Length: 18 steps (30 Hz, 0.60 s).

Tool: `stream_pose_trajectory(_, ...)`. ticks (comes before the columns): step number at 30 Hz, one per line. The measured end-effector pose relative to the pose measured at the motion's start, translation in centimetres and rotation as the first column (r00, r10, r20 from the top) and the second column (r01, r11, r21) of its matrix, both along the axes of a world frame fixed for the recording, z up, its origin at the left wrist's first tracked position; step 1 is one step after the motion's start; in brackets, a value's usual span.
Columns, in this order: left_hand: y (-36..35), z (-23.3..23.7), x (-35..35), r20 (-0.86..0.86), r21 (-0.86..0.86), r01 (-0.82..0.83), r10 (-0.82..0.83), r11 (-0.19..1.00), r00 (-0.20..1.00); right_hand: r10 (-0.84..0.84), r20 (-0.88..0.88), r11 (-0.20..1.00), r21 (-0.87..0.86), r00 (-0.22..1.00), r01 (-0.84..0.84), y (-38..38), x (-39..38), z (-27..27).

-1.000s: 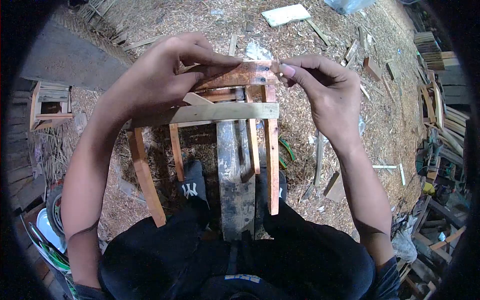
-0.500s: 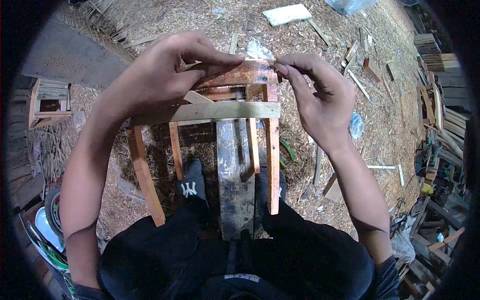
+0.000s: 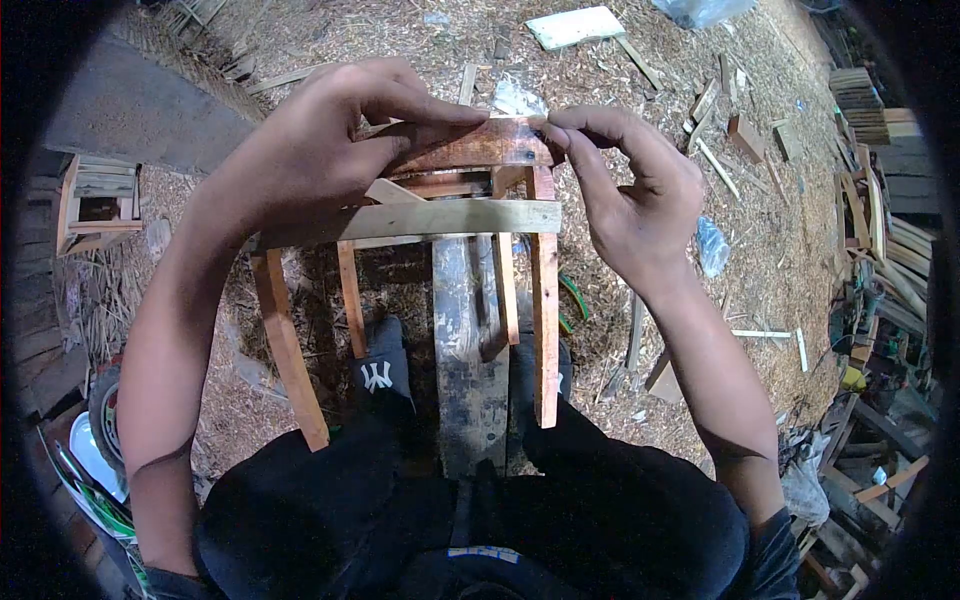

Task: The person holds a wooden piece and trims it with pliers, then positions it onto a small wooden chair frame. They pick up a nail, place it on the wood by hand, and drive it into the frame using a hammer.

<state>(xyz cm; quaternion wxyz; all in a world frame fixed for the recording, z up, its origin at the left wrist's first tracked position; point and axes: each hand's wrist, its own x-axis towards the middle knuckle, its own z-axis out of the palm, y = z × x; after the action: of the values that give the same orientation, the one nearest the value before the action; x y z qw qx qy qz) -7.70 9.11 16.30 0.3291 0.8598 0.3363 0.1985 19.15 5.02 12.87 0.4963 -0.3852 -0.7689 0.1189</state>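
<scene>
A small wooden frame with several legs rests across a worn, paint-marked beam [image 3: 470,400] between my legs. My left hand [image 3: 340,135] is closed on a reddish wooden slat [image 3: 475,148] at the frame's far side, its index finger lying along the upper edge and its thumb lower down. At the slat's right end, my right hand [image 3: 640,190] pinches the corner between thumb and index finger. Whether anything small sits between those fingertips is hidden. Nearer me, a paler slat [image 3: 470,217] crosses the frame above its front legs [image 3: 544,330].
Wood shavings cover the ground [image 3: 780,250], with offcuts [image 3: 745,138] scattered at the right. A pale board [image 3: 574,28] lies ahead. Stacked wood lines the right side. Another small wooden frame [image 3: 100,205] stands at the left, near a white helmet-like object [image 3: 98,455].
My right fingertips have shifted slightly left and inward over the slat's end. The slat and frame have moved only a little; my left hand keeps its grip.
</scene>
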Motion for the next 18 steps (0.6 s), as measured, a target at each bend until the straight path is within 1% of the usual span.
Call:
stream_pose_trajectory(2, -0.03, 0.02, 0.05, 0.006, -0.013, -0.002, 0.002, 1.0, 1.0, 0.004, -0.001, 1.0, 0.001, 1.0, -0.004, -0.05, -0.02, 0.04)
stream_pose_trajectory(4, -0.19, 0.12, 0.17, -0.014, 0.001, -0.026, 0.026, 1.0, 1.0, 0.002, -0.004, 1.0, 0.004, 1.0, -0.002, -0.07, -0.04, -0.09)
stream_pose_trajectory(6, -0.06, 0.17, 0.13, -0.018, 0.016, -0.015, 0.016, 1.0, 1.0, 0.0, -0.007, 1.0, 0.006, 1.0, 0.0, -0.06, -0.02, -0.09)
stream_pose_trajectory(8, -0.07, 0.08, 0.09, -0.024, 0.03, -0.006, 0.006, 1.0, 1.0, 0.01, 0.062, 0.998, 0.055, 0.998, -0.013, 0.0, 0.05, 0.02)
stream_pose_trajectory(9, -0.13, -0.12, 0.09, 0.002, 0.0, -0.015, 0.015, 1.0, 1.0, 0.01, 0.061, 0.998, 0.055, 0.998, -0.013, 0.04, 0.09, -0.04)
stream_pose_trajectory(11, -0.17, -0.18, 0.09, 0.028, -0.03, -0.024, 0.025, 0.999, 0.999, 0.034, 0.071, 0.989, 0.142, 0.997, -0.044, 0.24, 0.17, -0.24)
stream_pose_trajectory(12, -0.14, -0.11, 0.13, 0.027, -0.023, -0.019, 0.02, 1.0, 0.999, 0.034, 0.071, 0.989, 0.142, 0.997, -0.044, 0.46, 0.23, -0.29)
stream_pose_trajectory(14, -0.08, -0.07, 0.11, 0.026, -0.016, -0.015, 0.016, 1.0, 1.0, 0.053, 0.139, 0.958, 0.273, 0.989, -0.089, 0.83, 0.37, -0.36)
stream_pose_trajectory(16, 0.01, -0.08, 0.02, -0.008, 0.052, 0.003, -0.003, 0.999, 1.0, 0.056, 0.145, 0.963, 0.255, 0.988, -0.092, 0.73, 0.45, -0.33)
stream_pose_trajectory(18, -0.11, -0.26, -0.03, -0.034, 0.078, -0.002, 0.005, 0.997, 0.999, 0.055, 0.149, 0.967, 0.237, 0.987, -0.09, 0.63, 0.57, -0.4)
